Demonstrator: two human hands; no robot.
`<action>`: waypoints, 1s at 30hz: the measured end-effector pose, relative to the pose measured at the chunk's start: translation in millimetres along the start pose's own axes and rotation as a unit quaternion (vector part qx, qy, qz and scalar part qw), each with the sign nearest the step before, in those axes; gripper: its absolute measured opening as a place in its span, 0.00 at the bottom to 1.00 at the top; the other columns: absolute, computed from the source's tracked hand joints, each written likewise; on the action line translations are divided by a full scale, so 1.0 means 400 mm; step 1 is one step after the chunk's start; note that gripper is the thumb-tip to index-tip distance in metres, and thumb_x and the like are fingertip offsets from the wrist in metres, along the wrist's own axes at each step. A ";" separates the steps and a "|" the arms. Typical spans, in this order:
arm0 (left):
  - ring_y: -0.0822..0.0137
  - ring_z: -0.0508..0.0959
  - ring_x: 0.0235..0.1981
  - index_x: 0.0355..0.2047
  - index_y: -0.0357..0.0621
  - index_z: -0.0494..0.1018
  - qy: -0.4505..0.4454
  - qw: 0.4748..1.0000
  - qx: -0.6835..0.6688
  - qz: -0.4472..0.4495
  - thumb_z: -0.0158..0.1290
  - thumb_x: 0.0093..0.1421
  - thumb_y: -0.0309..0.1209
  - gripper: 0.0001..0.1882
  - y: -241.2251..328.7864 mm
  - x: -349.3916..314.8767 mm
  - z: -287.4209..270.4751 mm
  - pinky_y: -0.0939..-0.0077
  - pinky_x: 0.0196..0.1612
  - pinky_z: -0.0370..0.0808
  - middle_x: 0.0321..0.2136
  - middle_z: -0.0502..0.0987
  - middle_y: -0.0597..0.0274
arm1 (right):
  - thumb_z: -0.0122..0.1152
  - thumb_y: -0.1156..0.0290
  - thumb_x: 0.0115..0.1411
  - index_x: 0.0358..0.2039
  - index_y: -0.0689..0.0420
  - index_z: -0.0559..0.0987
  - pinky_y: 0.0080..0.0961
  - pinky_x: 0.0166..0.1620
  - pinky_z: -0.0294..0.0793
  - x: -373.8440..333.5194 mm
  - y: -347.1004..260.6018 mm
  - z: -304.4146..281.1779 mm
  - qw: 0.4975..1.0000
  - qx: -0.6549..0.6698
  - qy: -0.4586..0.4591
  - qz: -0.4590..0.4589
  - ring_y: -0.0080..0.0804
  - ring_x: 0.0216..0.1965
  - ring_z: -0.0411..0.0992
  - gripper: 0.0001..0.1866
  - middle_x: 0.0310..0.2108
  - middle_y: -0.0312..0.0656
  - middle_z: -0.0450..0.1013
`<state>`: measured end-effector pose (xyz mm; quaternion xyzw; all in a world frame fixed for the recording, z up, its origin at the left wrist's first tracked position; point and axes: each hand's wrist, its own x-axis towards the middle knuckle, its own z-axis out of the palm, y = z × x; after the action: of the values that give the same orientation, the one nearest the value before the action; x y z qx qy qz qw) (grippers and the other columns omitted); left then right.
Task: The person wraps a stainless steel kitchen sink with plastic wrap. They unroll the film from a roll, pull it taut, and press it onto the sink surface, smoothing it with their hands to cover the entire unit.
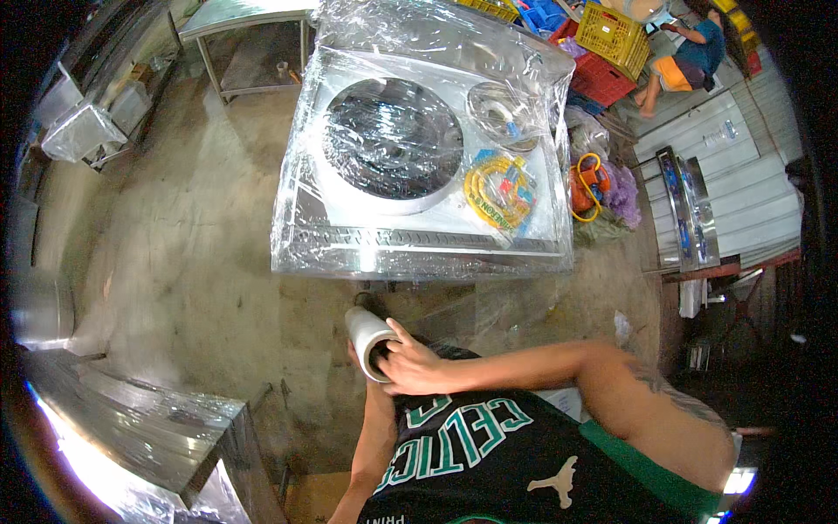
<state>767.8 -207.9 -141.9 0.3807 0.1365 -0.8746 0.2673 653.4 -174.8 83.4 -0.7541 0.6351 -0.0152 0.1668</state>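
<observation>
On the near side of the film-wrapped stove [419, 175], 1 white roll [368, 330] is held, right hand [412, 362] pinching its end rim, left hand [353, 354] at its flank, mostly hidden, closure not determinable.

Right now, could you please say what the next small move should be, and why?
Perhaps bring the white roll toward the film-wrapped cooker: the right hand is at the roll's open end, and the roll is apart from the cooker.

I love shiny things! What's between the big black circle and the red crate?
In the head view, a silvery coil lies there, then the wrapped appliance's right edge.
</observation>
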 end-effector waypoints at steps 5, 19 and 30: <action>0.47 0.77 0.53 0.62 0.43 0.67 -0.005 0.984 0.159 -0.079 0.42 0.63 0.67 0.42 0.180 0.023 0.003 0.45 0.59 0.75 0.55 0.75 0.46 | 0.56 0.72 0.48 0.15 0.54 0.77 0.57 0.77 0.46 0.172 0.037 0.070 0.986 0.006 0.026 -0.166 0.37 0.32 0.73 0.07 0.15 0.35 0.71; 0.49 0.77 0.52 0.61 0.43 0.68 -0.012 0.982 0.183 -0.035 0.41 0.64 0.67 0.42 0.381 0.071 0.064 0.48 0.58 0.75 0.53 0.76 0.47 | 0.56 0.70 0.54 0.30 0.50 0.85 0.58 0.74 0.46 0.415 0.021 0.104 0.993 -0.038 0.013 -0.113 0.29 0.26 0.71 0.09 0.15 0.35 0.66; 0.50 0.78 0.50 0.60 0.42 0.68 -0.094 0.951 0.255 -0.150 0.39 0.65 0.66 0.41 0.707 0.143 0.144 0.51 0.58 0.75 0.52 0.76 0.48 | 0.53 0.69 0.57 0.36 0.56 0.81 0.45 0.74 0.50 0.666 -0.082 -0.048 0.985 -0.081 -0.102 -0.108 0.31 0.38 0.74 0.10 0.22 0.39 0.72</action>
<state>862.9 -486.2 -155.3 0.3276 -0.0619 -0.9420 0.0388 731.6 -431.3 60.1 -0.8270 0.5284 0.0958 0.1664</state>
